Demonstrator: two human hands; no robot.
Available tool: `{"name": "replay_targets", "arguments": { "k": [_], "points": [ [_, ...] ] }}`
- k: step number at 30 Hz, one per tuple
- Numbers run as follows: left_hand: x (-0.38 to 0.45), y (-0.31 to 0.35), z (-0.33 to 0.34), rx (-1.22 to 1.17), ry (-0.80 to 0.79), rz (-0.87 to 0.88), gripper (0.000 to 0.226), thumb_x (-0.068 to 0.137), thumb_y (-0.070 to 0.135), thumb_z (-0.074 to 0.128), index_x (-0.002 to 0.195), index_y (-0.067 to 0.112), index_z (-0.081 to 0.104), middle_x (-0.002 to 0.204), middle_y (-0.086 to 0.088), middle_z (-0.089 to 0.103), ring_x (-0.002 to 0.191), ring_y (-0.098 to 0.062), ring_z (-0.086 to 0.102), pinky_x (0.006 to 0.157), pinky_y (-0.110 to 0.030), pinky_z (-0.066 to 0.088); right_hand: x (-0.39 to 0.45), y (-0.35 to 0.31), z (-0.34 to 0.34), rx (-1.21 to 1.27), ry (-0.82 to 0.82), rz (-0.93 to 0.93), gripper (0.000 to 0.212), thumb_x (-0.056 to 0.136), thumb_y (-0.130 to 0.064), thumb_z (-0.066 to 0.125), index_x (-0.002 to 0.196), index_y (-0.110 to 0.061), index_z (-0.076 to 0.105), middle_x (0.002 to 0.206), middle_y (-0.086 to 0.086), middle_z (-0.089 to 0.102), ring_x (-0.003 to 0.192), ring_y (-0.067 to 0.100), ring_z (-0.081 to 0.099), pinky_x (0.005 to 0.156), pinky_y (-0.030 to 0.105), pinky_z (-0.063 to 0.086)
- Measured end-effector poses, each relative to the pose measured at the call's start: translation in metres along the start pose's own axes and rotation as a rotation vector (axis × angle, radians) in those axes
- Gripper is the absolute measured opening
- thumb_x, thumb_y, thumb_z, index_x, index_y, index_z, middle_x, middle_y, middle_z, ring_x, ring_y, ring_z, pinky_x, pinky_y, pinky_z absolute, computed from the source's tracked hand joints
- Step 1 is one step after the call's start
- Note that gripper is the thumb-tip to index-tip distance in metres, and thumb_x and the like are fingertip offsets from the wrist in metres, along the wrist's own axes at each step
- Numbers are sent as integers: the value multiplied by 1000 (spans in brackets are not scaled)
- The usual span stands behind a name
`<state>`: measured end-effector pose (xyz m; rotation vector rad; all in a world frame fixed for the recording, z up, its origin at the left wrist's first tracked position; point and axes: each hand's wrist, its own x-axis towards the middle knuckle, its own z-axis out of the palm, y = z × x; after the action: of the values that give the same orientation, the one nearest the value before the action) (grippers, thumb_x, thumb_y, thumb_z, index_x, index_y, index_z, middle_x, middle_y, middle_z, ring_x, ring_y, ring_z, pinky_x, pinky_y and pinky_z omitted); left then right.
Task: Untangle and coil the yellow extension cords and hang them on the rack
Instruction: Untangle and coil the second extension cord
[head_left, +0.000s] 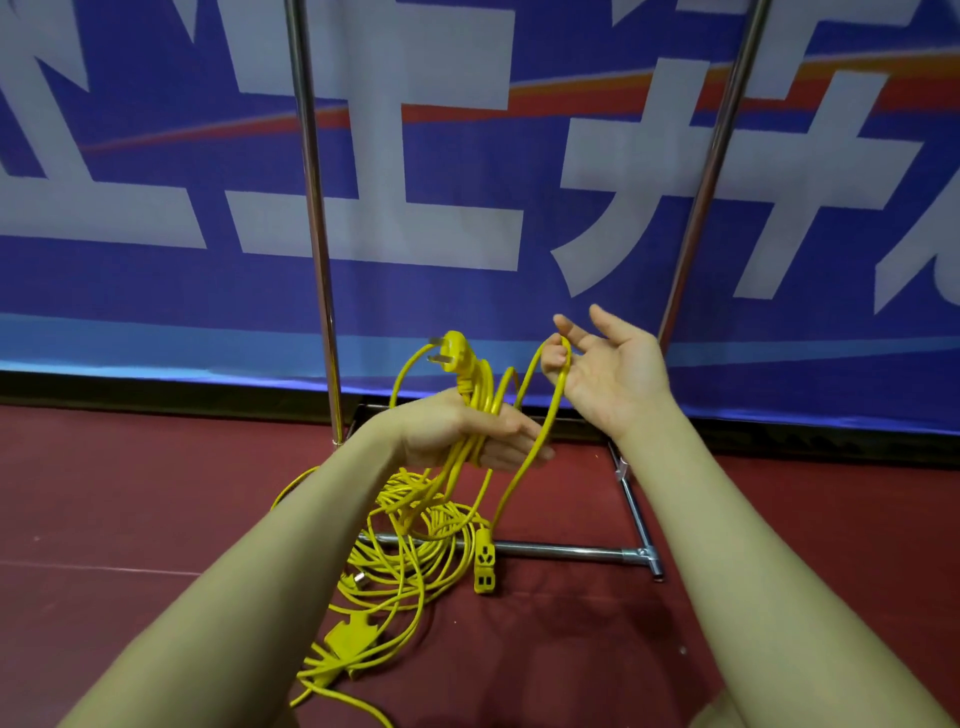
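Note:
My left hand (457, 431) grips several loops of a yellow extension cord (475, 400), whose yellow plug (452, 353) sticks up above the fist. My right hand (608, 374) is raised palm up beside it, thumb and forefinger pinching one strand of the same cord (558, 384). That strand drops to a yellow socket end (484, 566) hanging just above the floor. A tangled heap of yellow cord (410, 540) lies on the red floor below my hands. The metal rack shows as two upright poles (317, 234) (711, 171) and a base bar (566, 552).
A blue banner with large white characters (467, 182) hangs right behind the rack. A second yellow socket block (343, 636) and a plug (350, 582) lie in the floor heap. The rack's base tube (634, 504) runs along the red floor at right.

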<state>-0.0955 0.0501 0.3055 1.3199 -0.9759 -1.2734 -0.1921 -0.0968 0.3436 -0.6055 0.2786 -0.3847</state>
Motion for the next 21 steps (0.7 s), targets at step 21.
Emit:
{"name": "replay_targets", "arguments": {
  "k": [21],
  "points": [
    [14,23,-14,-806,495,607,20,97,-1,36,86,4,53,78,-9,71,79,-23,72,70,-37,59,0,18,-27,-962,-205,236,43,102,-38,28,102,-13,63,101,5,69,99,14,63,93,31,40]
  ]
}}
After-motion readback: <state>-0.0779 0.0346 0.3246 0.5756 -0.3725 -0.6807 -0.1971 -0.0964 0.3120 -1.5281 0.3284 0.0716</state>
